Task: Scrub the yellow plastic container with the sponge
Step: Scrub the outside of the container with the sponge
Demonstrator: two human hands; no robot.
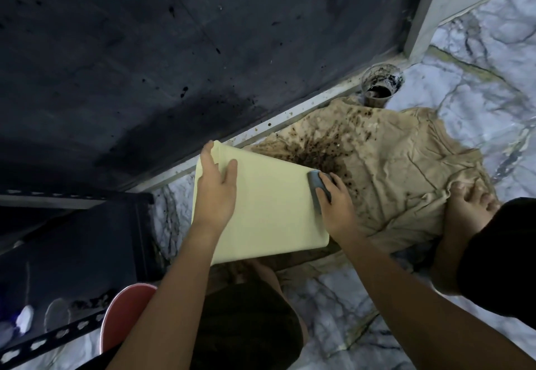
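The pale yellow plastic container [269, 204] lies tilted on its side over the floor, its broad smooth wall facing up. My left hand [216, 188] rests flat on its upper left part and holds the far edge with the thumb. A dark grey sponge [316, 185] is pressed against the container's right edge, gripped by my right hand [338, 207]. The container's inside and opening are hidden from view.
A beige cloth [391, 172] stained with dark brown spatter lies under and right of the container on marble-pattern floor. A dirty clear cup [378, 85] stands by the dark wall. My bare foot [470, 207] rests on the cloth. A red stool [124, 311] and black metal rack [72, 242] sit at left.
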